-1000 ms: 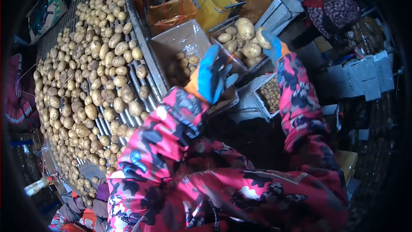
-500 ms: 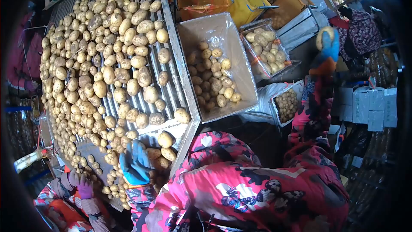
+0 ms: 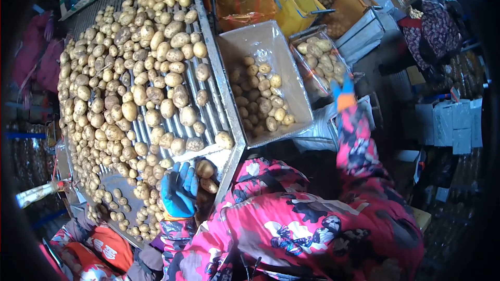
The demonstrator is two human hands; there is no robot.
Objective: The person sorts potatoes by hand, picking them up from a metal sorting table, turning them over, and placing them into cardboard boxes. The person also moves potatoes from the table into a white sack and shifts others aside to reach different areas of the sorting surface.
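My left hand (image 3: 178,191), in a blue glove with an orange cuff, is at the lower corner of the sorting table. Its fingers are stretched out and nothing shows in them. Beside the fingertips lies a brown potato (image 3: 204,168). My right hand (image 3: 344,95), gloved the same way, reaches out at the near edge of a plastic-lined crate of potatoes (image 3: 322,58). Its fingers are spread, with no potato visible between them. Many potatoes (image 3: 139,95) of mixed sizes cover the slatted table (image 3: 216,99).
A lined cardboard box (image 3: 291,80) partly filled with potatoes stands against the table. Beyond it are an orange bag (image 3: 245,8) and a yellow bag (image 3: 297,2). A co-worker (image 3: 104,250) is at lower left, another person (image 3: 432,34) at upper right. White cartons (image 3: 453,125) are stacked right.
My right hand has swung left and down from the far right to the crate; the potato it held has left it. My left hand has shifted slightly right.
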